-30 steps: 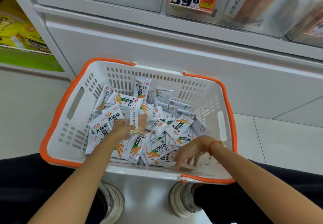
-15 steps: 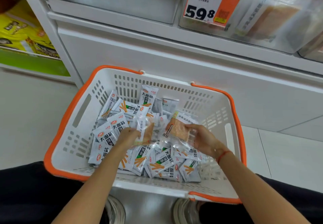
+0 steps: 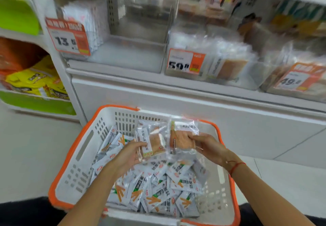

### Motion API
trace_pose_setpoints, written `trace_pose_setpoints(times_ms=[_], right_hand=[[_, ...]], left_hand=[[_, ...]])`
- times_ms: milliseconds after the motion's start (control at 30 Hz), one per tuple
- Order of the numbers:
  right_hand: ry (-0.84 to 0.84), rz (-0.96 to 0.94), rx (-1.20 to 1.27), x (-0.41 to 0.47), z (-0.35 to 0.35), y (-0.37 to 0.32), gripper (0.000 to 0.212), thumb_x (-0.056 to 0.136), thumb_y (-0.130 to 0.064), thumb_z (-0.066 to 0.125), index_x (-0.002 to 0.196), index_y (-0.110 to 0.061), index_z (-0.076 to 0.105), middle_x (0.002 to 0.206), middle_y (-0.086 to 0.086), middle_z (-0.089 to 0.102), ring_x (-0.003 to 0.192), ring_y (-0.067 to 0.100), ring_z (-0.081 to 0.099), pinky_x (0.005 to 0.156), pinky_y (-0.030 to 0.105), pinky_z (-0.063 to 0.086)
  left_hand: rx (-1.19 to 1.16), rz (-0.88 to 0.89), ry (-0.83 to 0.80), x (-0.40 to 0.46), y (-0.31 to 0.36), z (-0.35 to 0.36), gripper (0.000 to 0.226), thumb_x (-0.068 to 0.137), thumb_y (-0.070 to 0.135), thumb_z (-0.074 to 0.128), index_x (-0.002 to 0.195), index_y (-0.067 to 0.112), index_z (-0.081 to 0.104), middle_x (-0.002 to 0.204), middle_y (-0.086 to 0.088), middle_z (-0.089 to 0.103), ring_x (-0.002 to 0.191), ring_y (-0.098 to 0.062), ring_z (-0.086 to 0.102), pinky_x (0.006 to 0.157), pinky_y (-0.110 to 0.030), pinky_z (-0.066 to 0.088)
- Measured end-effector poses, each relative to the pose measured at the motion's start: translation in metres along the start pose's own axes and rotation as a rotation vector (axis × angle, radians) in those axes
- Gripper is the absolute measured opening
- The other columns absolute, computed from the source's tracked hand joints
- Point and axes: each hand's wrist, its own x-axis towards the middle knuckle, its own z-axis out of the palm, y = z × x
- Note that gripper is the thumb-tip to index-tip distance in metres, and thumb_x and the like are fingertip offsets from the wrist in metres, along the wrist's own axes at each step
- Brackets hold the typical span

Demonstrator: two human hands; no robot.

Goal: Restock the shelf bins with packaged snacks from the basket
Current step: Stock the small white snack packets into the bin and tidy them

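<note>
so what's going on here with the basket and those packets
A person is restocking snacks. The left hand grips one clear packet with an orange-brown snack, and the right hand grips a second clear packet. Both are held above the white basket with an orange rim, which holds many white snack sachets. The clear shelf bin with the 59.8 price tag already holds similar-looking packets, though it is blurred.
</note>
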Motion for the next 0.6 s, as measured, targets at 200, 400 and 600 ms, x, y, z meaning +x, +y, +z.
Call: trace_pose_setpoints(times_ms=[200, 400, 600], right_hand=[[0.075, -0.279, -0.214, -0.037, -0.001, -0.093, 0.018, 0.085, -0.014, 0.068, 0.102, -0.008, 0.065, 0.092, 0.005, 0.069, 0.085, 0.014, 0.065, 0.081, 0.024, 0.050], [0.167, -0.509, -0.337, -0.083, -0.005, -0.162, 0.017, 0.087, -0.010, 0.066, 0.104, -0.010, 0.065, 0.101, 0.010, 0.069, 0.092, 0.016, 0.062, 0.075, 0.019, 0.049], [0.248, -0.556, -0.092, -0.107, -0.023, -0.199, 0.022, 0.090, -0.014, 0.061, 0.111, -0.012, 0.065, 0.113, 0.011, 0.068, 0.102, 0.019, 0.062, 0.093, 0.031, 0.046]], left_hand=[[0.196, 0.169, -0.057, -0.022, 0.091, 0.038, 0.022, 0.095, 0.023, 0.049, 0.112, 0.013, 0.058, 0.106, -0.013, 0.069, 0.094, -0.026, 0.065, 0.079, -0.030, 0.052], [0.413, 0.354, -0.030, -0.043, 0.174, 0.082, 0.016, 0.095, 0.018, 0.049, 0.103, 0.012, 0.061, 0.093, -0.006, 0.072, 0.078, -0.016, 0.068, 0.055, -0.019, 0.053], [0.364, 0.508, -0.015, -0.044, 0.221, 0.110, 0.021, 0.096, 0.026, 0.051, 0.113, 0.024, 0.062, 0.103, -0.002, 0.071, 0.095, -0.019, 0.067, 0.089, -0.035, 0.049]])
